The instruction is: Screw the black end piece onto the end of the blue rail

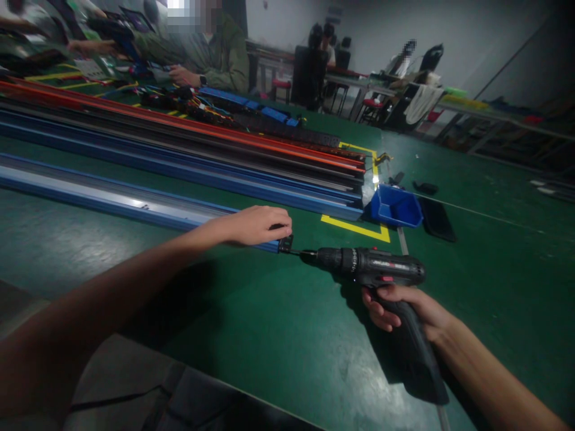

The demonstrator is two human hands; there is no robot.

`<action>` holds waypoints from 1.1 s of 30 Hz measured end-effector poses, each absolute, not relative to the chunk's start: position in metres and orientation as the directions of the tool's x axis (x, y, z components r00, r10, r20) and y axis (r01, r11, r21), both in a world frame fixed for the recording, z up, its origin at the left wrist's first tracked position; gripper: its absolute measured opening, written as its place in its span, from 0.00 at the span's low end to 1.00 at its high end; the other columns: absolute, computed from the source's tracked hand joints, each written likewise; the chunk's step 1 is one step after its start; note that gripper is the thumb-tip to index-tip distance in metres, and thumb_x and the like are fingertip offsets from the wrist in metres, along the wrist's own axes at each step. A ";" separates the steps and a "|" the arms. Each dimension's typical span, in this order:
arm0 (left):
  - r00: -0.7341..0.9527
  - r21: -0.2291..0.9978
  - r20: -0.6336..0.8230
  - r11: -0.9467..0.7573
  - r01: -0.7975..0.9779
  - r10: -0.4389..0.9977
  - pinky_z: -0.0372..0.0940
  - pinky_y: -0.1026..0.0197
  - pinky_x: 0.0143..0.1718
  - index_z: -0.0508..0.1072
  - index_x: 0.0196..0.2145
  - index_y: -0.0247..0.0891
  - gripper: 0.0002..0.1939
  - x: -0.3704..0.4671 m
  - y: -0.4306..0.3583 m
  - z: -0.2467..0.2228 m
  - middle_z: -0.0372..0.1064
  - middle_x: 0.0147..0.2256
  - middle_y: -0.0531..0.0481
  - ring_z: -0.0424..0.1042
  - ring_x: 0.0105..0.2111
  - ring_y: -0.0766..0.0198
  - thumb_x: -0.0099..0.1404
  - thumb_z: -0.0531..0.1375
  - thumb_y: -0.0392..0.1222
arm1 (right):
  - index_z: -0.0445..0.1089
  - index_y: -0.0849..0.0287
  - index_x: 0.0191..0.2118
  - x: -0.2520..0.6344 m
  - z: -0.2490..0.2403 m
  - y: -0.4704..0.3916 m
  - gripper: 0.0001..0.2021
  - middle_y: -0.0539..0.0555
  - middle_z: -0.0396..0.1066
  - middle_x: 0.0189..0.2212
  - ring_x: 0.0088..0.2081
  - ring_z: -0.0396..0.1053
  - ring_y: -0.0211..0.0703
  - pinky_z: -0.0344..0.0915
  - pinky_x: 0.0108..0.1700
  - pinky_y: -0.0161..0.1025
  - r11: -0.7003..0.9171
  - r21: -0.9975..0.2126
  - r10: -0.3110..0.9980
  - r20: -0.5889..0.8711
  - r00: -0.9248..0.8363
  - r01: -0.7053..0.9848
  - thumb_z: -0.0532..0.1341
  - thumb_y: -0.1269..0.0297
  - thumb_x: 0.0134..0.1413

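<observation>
A black cordless drill (pixel 390 267) is in my right hand (pixel 417 308), whose fingers wrap round its handle. Its thin bit points left and reaches the black end cap (pixel 286 243) on a blue metal profile (pixel 179 220). Over that same end of the profile lies my left hand (pixel 258 225), closed round it with the thumb and fingers near the cap. The profile stretches away to the left along the table. Whether a screw sits at the bit's tip is too small to tell.
Behind lie more blue, black and orange profiles (pixel 251 179). A blue bin (pixel 395 206) stands at their right end, beside a dark flat object (pixel 438 220). Yellow tape (pixel 354 228) marks the green table (pixel 287 335). Across it a person in a green jacket (pixel 224 54) sits near wires.
</observation>
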State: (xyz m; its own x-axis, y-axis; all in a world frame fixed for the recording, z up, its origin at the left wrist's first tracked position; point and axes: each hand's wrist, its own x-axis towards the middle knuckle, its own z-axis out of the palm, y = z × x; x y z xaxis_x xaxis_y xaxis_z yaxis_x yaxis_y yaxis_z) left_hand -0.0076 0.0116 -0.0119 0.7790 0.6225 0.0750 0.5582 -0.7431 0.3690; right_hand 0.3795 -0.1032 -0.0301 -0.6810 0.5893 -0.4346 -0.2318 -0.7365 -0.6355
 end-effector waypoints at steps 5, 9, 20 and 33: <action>0.778 0.373 0.061 -0.737 0.564 0.626 0.63 0.60 0.47 0.77 0.44 0.40 0.20 -0.007 0.012 -0.012 0.75 0.44 0.48 0.74 0.45 0.60 0.79 0.49 0.52 | 0.81 0.71 0.41 0.378 -0.029 -0.104 0.10 0.55 0.74 0.28 0.22 0.66 0.30 0.70 0.29 0.31 -0.731 -0.642 0.598 -0.442 -0.668 -0.230 0.70 0.67 0.59; 0.782 0.372 0.064 -0.742 0.557 0.620 0.63 0.60 0.47 0.77 0.45 0.40 0.20 -0.007 0.012 -0.012 0.75 0.44 0.48 0.74 0.45 0.60 0.79 0.49 0.53 | 0.81 0.71 0.42 0.375 -0.025 -0.104 0.11 0.55 0.73 0.28 0.22 0.66 0.30 0.69 0.29 0.30 -0.726 -0.644 0.608 -0.439 -0.662 -0.240 0.70 0.67 0.58; 0.782 0.371 0.063 -0.742 0.559 0.620 0.63 0.59 0.47 0.77 0.44 0.40 0.20 -0.007 0.012 -0.012 0.74 0.43 0.47 0.74 0.44 0.60 0.79 0.49 0.53 | 0.80 0.71 0.43 0.377 -0.027 -0.102 0.12 0.57 0.74 0.30 0.21 0.63 0.29 0.70 0.29 0.30 -0.735 -0.639 0.588 -0.436 -0.681 -0.225 0.69 0.66 0.59; 0.778 0.380 0.065 -0.736 0.560 0.625 0.64 0.59 0.46 0.77 0.44 0.40 0.20 -0.008 0.011 -0.011 0.75 0.44 0.47 0.74 0.44 0.60 0.79 0.49 0.52 | 0.80 0.71 0.44 0.378 -0.029 -0.102 0.12 0.56 0.74 0.31 0.21 0.62 0.28 0.70 0.29 0.30 -0.730 -0.647 0.582 -0.422 -0.695 -0.218 0.69 0.65 0.60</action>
